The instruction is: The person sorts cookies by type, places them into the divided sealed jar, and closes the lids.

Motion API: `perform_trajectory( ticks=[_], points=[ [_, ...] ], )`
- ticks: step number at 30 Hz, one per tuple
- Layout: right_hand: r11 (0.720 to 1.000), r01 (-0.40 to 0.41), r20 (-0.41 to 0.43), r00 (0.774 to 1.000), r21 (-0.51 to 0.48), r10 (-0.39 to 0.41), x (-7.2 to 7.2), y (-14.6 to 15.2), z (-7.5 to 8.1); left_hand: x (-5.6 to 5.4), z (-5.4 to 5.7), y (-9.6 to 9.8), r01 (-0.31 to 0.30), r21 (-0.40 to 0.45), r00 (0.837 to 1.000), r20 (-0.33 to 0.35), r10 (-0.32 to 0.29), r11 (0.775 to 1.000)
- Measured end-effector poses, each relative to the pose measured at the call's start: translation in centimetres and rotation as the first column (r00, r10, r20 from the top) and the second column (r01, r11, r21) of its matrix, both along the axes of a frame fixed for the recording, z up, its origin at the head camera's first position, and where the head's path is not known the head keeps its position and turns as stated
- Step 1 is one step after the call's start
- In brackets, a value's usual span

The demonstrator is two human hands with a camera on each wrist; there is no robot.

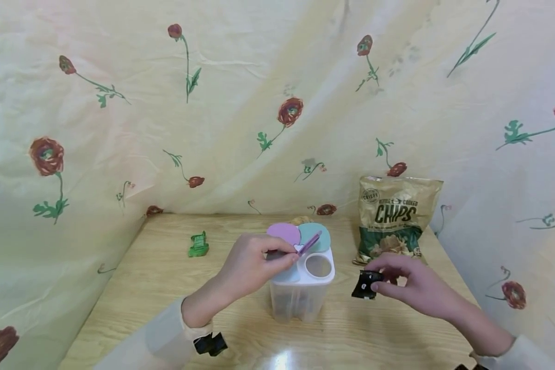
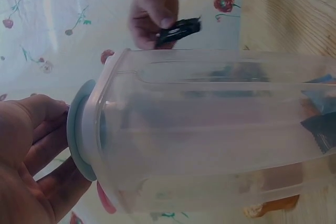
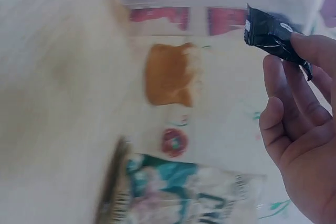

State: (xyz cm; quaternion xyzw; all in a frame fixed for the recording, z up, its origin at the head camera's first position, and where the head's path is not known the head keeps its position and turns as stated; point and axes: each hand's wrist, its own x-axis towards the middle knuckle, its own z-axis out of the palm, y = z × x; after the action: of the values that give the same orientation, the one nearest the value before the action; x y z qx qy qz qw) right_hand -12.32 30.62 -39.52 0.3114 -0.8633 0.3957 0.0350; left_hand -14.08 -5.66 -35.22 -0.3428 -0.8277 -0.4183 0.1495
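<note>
A clear plastic storage container point(image 1: 300, 300) with a white top stands mid-table. Its top has coloured round caps, and one front-right opening point(image 1: 318, 266) is uncovered. Above the top, my left hand point(image 1: 254, 262) pinches a raised purple cap point(image 1: 311, 242) between thumb and finger. My right hand point(image 1: 409, 282), to the right of the container, pinches a small black wrapped packet point(image 1: 364, 285). A dark packet point(image 2: 320, 129) and a blue one show through the container wall in the left wrist view.
A bag of chips point(image 1: 390, 221) stands upright at the back right. A green wrapped packet point(image 1: 198, 244) lies to the left. Behind the container is a piece of bread point(image 3: 170, 74). Floral cloth point(image 1: 240, 128) hangs around the wooden table point(image 1: 157, 288).
</note>
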Motion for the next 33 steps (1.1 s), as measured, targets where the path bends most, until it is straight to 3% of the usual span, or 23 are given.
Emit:
perform_trajectory(
  ticks=[8,16,25,33],
  points=[
    [0.998,-0.007,-0.121,0.993,-0.059,-0.001,-0.4,-1.7,4.0,-0.3,-0.1,0.1,0.002,-0.003,1.000,-0.004,-0.002,1.000],
    [0.988,-0.073,-0.112,0.992,-0.135,0.058,-0.8,-3.8,6.7,-0.2,0.0,0.1,0.011,0.003,1.000,0.026,-0.011,1.000],
    [0.965,-0.177,-0.090,0.983,-0.194,0.162,-1.7,-6.6,6.8,-0.1,0.1,0.1,0.011,-0.002,0.999,0.030,-0.011,1.000],
    [0.967,-0.212,-0.127,0.973,-0.139,0.195,-2.4,-7.7,6.0,-0.1,0.2,0.2,0.005,-0.007,1.000,0.028,-0.005,1.000]
  ],
)
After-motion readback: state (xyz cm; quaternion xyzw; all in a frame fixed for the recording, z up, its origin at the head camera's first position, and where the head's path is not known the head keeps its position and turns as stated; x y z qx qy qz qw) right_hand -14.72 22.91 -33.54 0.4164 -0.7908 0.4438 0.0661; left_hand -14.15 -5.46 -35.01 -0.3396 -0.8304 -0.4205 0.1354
